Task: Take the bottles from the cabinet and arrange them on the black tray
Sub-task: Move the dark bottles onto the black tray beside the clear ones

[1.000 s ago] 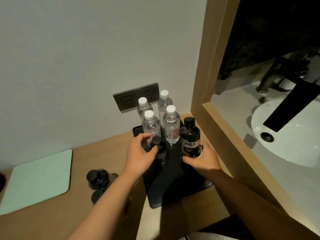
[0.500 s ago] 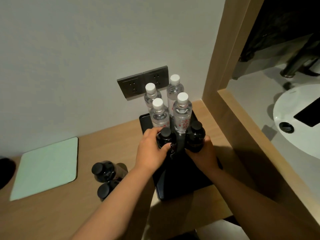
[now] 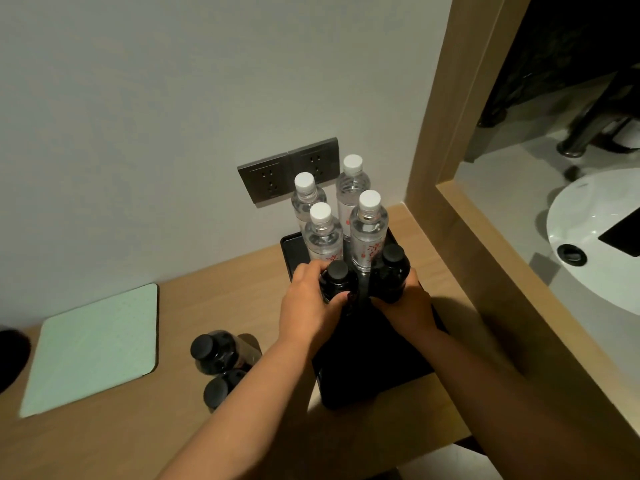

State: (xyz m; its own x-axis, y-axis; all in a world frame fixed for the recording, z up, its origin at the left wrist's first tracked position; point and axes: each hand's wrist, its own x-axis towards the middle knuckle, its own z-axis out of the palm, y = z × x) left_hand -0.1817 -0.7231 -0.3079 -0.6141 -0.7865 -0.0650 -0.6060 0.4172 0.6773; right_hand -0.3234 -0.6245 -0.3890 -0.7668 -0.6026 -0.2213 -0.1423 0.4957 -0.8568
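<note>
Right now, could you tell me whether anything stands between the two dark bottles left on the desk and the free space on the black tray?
Only the person's left forearm, which crosses between the two dark bottles on the desk and the black tray. The tray's near half is bare; each hand grips a dark bottle on the tray.

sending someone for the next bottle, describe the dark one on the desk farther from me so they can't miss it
Start at the pale green mat on the wooden desk; just right of it, left of the black tray, stand two dark bottles. Take the dark bottle nearer the wall, whose black cap shows fully, unlike the second dark bottle half hidden by the forearm.
</note>
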